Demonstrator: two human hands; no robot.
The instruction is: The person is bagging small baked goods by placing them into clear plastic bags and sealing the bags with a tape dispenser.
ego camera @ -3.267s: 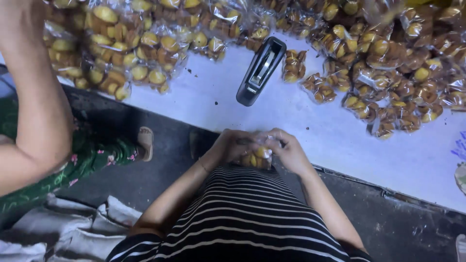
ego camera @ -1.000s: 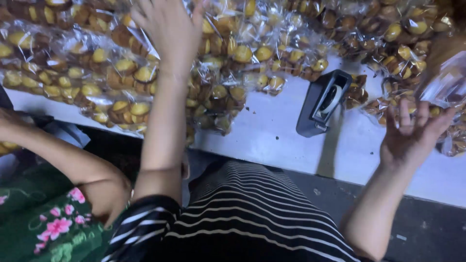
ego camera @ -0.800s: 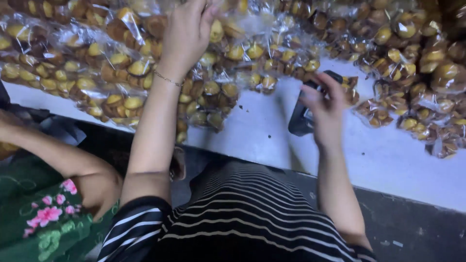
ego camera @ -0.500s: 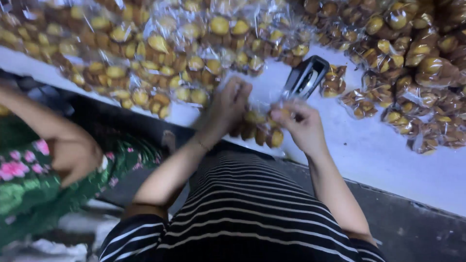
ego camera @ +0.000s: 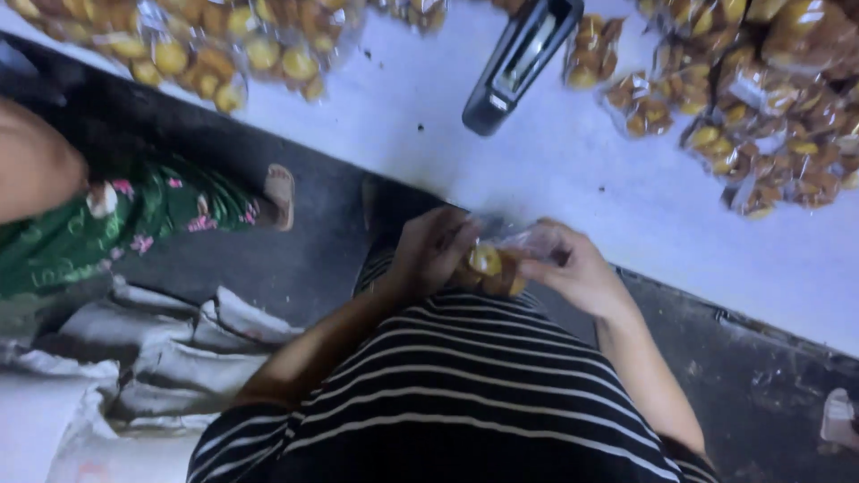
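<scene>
Hands meet near the table edge [ego camera: 573, 241]: left hand [ego camera: 429, 255] and right hand [ego camera: 577, 268] both pinch a small clear bag of yellow pastries [ego camera: 492, 264]. Probably light, crinkly, crushable; best held by the film neck.

A white desk [ego camera: 573, 170] runs slantwise across the upper part of the view, its surface matt and speckled with a few dark crumbs. Its near edge is a dark band. Below it lies a dark, dull floor [ego camera: 295, 268], scuffed and spotted towards the right. At the lower left, pale crumpled sacking [ego camera: 152, 358] is heaped on the floor. The light is dim and cool, giving the white surface a bluish cast, with soft shadows and no bright glare; no wall or window is in sight
</scene>
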